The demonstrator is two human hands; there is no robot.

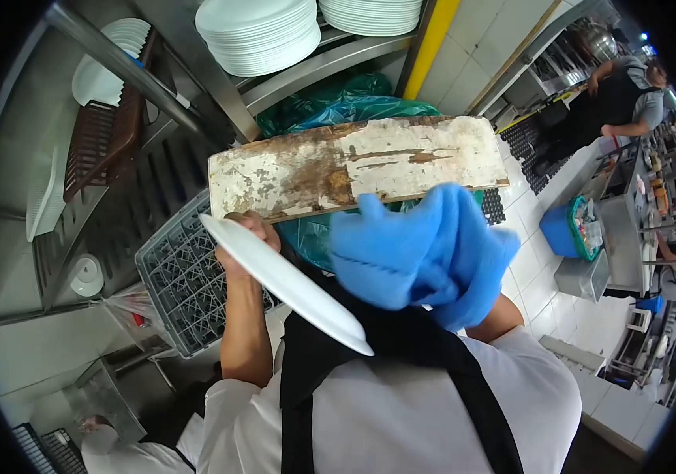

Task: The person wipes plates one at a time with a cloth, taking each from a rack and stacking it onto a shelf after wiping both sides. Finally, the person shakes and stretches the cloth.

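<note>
Blue cloth (pixel 425 257) towards four o'clock hides the right grip, its closure unclear; left grip (pixel 254 225) clasps a white plate (pixel 291 286) towards eight.

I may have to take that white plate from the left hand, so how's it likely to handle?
The white plate is probably stiff, since it holds its shape with the left hand near one end. Its smooth surface could be slippery. Its thin rim might chip if knocked.
</note>
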